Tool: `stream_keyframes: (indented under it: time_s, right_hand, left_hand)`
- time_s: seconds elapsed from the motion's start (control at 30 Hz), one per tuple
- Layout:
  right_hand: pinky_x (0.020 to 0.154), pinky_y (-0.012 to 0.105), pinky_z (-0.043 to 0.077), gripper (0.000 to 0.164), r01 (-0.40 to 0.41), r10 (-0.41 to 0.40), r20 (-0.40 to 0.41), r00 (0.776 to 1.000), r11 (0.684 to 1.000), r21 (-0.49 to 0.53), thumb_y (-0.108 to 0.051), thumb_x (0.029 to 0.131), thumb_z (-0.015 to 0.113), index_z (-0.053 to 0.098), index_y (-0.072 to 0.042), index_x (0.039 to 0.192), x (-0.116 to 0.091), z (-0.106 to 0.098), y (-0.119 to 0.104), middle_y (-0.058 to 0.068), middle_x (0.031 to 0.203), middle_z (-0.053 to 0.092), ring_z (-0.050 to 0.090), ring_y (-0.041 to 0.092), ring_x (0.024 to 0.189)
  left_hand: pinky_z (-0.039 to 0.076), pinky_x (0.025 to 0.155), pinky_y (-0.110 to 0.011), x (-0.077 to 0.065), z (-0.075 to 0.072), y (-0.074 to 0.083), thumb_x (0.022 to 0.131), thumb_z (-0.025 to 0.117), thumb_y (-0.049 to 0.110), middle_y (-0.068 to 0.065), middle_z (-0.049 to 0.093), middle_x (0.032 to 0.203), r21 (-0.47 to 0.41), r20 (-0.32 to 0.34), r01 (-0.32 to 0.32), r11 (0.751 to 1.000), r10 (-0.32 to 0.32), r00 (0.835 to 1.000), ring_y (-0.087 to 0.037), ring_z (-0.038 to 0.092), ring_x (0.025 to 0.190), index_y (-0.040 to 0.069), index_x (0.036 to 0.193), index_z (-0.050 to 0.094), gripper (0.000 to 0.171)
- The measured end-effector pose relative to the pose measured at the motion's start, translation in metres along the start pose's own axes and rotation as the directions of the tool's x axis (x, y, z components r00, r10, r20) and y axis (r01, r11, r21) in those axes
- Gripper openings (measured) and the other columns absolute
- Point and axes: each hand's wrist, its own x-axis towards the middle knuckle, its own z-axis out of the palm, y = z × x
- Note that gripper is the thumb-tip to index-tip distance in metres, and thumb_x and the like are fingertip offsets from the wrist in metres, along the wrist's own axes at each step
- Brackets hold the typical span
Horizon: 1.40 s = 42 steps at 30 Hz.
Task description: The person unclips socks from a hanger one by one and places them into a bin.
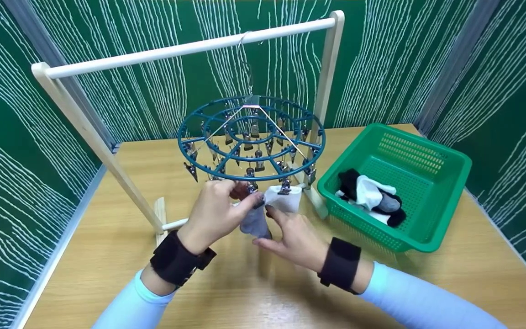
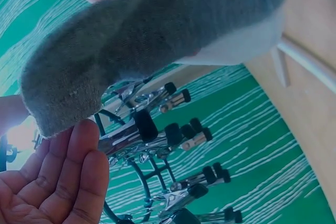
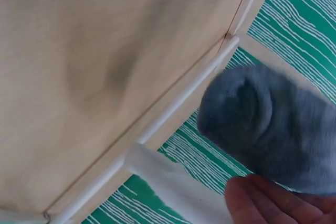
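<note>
A grey sock [image 1: 254, 221] hangs at the front rim of a round blue clip hanger [image 1: 251, 177]. My left hand [image 1: 217, 210] pinches its upper edge between thumb and fingers, just under a metal clip [image 1: 251, 186]. In the left wrist view the grey sock [image 2: 131, 35] stretches away from my left fingers [image 2: 79, 166]. My right hand [image 1: 297, 237] is beside the sock, its thumb and index finger spread, fingertips right at the fabric. The sock's dark end [image 3: 236, 103] shows in the right wrist view. Next to it a white sock [image 1: 286, 198] hangs from another clip.
The hanger hooks over the white bar of a wooden rack [image 1: 190, 48], whose legs stand on the table [image 1: 318, 301]. To the right, a green basket [image 1: 441, 214] holds several black, white and grey socks [image 1: 372, 194]. Many clips dangle beneath the rings. Green patterned walls surround the table.
</note>
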Motion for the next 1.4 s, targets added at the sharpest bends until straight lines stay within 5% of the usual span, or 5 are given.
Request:
stream_keyframes:
  time_s: [0.3, 0.73, 0.97, 1.17, 1.4]
  right_hand:
    - [0.073, 0.042, 0.066, 0.003, 0.081, -0.083, -0.144, 0.986, 0.996, -0.024, -0.004, 0.099, 0.076, 0.074, -0.002, 0.101, -0.002, 0.006, 0.004, 0.011, 0.093, 0.082, 0.08, 0.025, 0.084]
    - [0.063, 0.035, 0.061, 0.014, 0.131, -0.132, -0.156, 0.979, 0.991, -0.019, 0.004, 0.093, 0.077, 0.069, -0.005, 0.085, -0.006, 0.01, 0.008, 0.006, 0.078, 0.076, 0.073, 0.018, 0.07]
    - [0.072, 0.036, 0.066, 0.008, 0.137, -0.136, -0.092, 0.986, 0.99, 0.014, 0.006, 0.094, 0.076, 0.077, -0.002, 0.094, -0.008, 0.009, 0.013, 0.009, 0.088, 0.081, 0.078, 0.021, 0.079]
    - [0.068, 0.036, 0.065, 0.03, 0.191, -0.189, -0.058, 0.98, 0.981, 0.022, 0.018, 0.084, 0.069, 0.081, 0.001, 0.106, -0.009, -0.004, 0.015, 0.012, 0.092, 0.082, 0.077, 0.024, 0.078]
    - [0.078, 0.04, 0.069, 0.035, 0.22, -0.22, -0.005, 0.975, 0.973, 0.066, 0.02, 0.086, 0.068, 0.081, 0.003, 0.115, -0.012, -0.03, 0.015, 0.016, 0.105, 0.084, 0.082, 0.029, 0.09]
  left_hand:
    - [0.067, 0.079, -0.042, 0.0, 0.0, -0.001, 0.098, 0.082, 0.018, -0.012, 0.083, 0.089, -0.003, -0.013, 0.021, 1.0, -0.021, 1.0, -0.024, 0.079, 0.082, 0.001, 0.095, 0.081, 0.018]
    - [0.062, 0.072, -0.043, -0.002, 0.002, -0.003, 0.097, 0.08, 0.012, -0.012, 0.083, 0.089, 0.029, -0.057, -0.045, 0.999, 0.046, 0.997, -0.026, 0.079, 0.08, 0.0, 0.097, 0.081, 0.012]
    - [0.062, 0.071, -0.041, -0.003, 0.001, -0.004, 0.098, 0.08, 0.013, -0.011, 0.082, 0.086, 0.041, -0.078, -0.052, 0.998, 0.055, 0.995, -0.025, 0.078, 0.077, 0.0, 0.095, 0.081, 0.013]
    - [0.061, 0.071, -0.042, -0.003, -0.001, -0.005, 0.095, 0.083, 0.015, -0.011, 0.082, 0.085, 0.054, -0.093, -0.007, 0.999, 0.012, 0.996, -0.024, 0.078, 0.076, 0.001, 0.095, 0.081, 0.015]
    - [0.064, 0.068, -0.045, -0.004, -0.002, -0.007, 0.094, 0.085, 0.016, -0.01, 0.08, 0.081, 0.031, -0.081, 0.056, 0.998, -0.054, 0.995, -0.023, 0.076, 0.071, 0.002, 0.091, 0.08, 0.015]
